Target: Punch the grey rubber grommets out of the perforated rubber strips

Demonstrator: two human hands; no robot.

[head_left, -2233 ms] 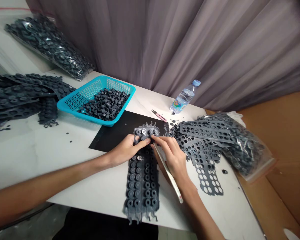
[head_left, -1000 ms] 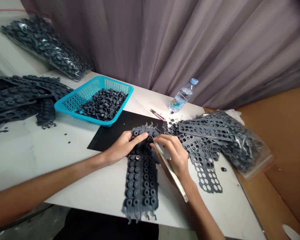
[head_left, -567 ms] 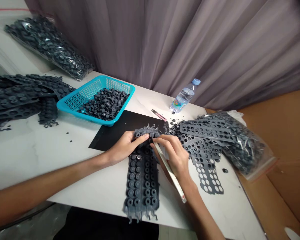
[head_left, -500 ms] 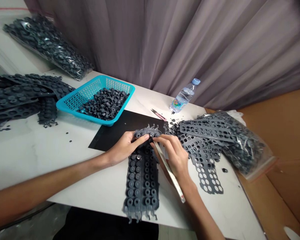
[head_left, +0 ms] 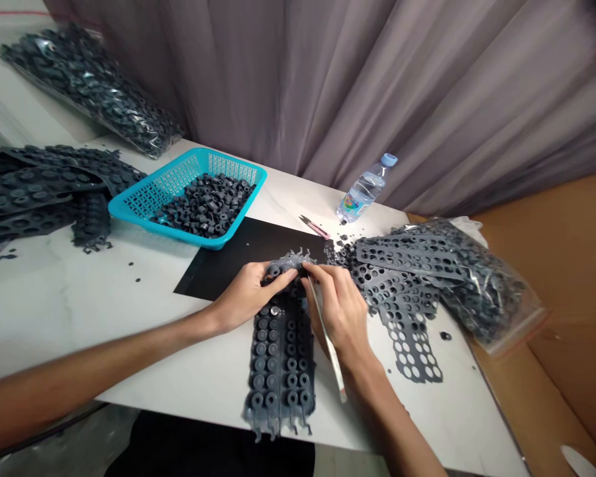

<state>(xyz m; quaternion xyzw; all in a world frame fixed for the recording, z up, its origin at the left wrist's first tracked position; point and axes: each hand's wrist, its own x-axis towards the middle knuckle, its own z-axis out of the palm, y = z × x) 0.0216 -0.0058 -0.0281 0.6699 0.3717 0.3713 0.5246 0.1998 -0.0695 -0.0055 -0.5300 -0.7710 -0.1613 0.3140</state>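
Head view. Pinches curled far end of moulded rubber sheet with left hand, fingers closed on it. Grips thin metal pick pen-style in right hand, tip down at top rows of sheet. Lies lengthwise on white table, far end over black mat, near end overhanging table edge.

Risks, as judged: could slip with the tip and nick left fingertips just beside it; could tear thin web between rings if levered hard; could slide overhanging sheet off edge if tugged toward body; could flick small rings to floor.

Sheet: matte dark grey, flexible, rows of raised round rings with centre holes, ragged tabs at both ends. Pick: flat, slim, shiny. Teal basket: perforated plastic, heaped with loose rings. At right, floppy emptied strips full of round holes, beside clear crinkly bag.
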